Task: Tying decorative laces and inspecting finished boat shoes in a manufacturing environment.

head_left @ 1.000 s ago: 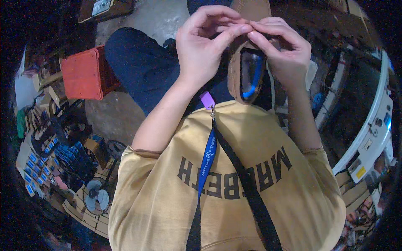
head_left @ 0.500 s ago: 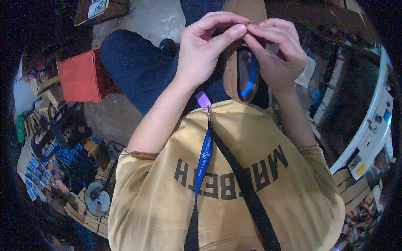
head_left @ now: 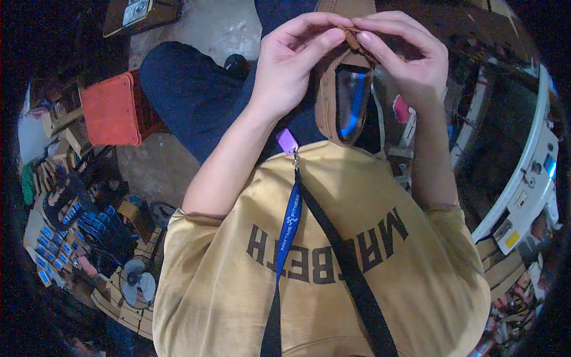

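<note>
Both hands barely shifted from half a second before: the left hand (head_left: 291, 65) and right hand (head_left: 410, 59) pinched the tan shoe upper's (head_left: 345, 89) top edge. That edge looked unfinished; its blue lining (head_left: 355, 102) showed.

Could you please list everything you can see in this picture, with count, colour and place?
brown shoe: one, tan with a blue lining, held up between both hands at top centre
red crate: one, red, on the floor at left
blue lanyard: one, blue, hanging down the chest
purple tag: one, purple, at the lanyard's top end
black strap: one, black, crossing the shirt
small fan: one, grey, lower left
mustard shirt: one, mustard, worn by the person
left hand: one, fingertips in a pinching grip on the shoe's top edge
right hand: one, pinching the same edge
</note>
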Available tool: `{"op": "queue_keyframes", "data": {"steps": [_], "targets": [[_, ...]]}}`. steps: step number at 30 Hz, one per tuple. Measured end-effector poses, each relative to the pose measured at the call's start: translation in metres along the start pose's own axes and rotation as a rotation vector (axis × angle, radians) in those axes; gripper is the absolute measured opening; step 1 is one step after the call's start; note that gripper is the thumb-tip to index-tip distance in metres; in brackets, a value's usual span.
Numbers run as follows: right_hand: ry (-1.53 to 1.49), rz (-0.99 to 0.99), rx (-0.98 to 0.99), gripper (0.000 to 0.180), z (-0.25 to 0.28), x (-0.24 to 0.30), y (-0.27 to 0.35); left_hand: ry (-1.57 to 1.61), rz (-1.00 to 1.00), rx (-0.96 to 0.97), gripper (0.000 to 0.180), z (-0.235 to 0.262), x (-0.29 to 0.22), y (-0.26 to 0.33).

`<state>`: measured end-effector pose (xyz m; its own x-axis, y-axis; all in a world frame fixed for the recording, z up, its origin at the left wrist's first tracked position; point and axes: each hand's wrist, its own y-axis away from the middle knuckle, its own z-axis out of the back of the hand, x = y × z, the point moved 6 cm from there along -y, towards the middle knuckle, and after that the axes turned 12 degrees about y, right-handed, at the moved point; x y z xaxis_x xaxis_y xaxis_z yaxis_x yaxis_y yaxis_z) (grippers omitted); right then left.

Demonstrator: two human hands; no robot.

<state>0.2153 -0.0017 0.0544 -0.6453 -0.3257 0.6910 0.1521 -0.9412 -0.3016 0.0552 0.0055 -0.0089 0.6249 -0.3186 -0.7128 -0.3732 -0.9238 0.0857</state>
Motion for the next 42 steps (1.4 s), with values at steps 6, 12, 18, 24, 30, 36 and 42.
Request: {"op": "queue_keyframes", "data": {"steps": [6,12,18,24,30,36,42], "targets": [[0.034,0.047,-0.062,0.014,0.006,0.001,0.000,-0.109,-0.034,-0.096,0.021,-0.002,-0.003,0.000],[-0.086,-0.338,-0.183,0.012,-0.007,-0.007,0.013,-0.206,-0.120,-0.134,0.018,-0.010,-0.009,0.004],[-0.048,-0.258,-0.304,0.012,-0.004,-0.005,0.017,-0.012,-0.146,-0.114,0.017,-0.010,0.002,-0.002],[-0.202,-0.078,0.108,0.012,0.007,-0.011,-0.001,-0.127,-0.088,-0.137,0.018,-0.008,-0.003,0.000],[-0.490,-0.343,0.311,0.012,-0.001,-0.018,-0.009,-0.146,-0.063,-0.021,0.016,-0.007,-0.008,0.000],[-0.368,-0.222,0.478,0.016,-0.006,-0.014,-0.011,-0.471,-0.089,0.058,0.014,-0.004,-0.026,0.000],[-0.224,-0.229,0.395,0.012,0.004,0.014,-0.030,-0.898,-0.310,0.290,0.012,-0.022,-0.060,-0.006]]}}
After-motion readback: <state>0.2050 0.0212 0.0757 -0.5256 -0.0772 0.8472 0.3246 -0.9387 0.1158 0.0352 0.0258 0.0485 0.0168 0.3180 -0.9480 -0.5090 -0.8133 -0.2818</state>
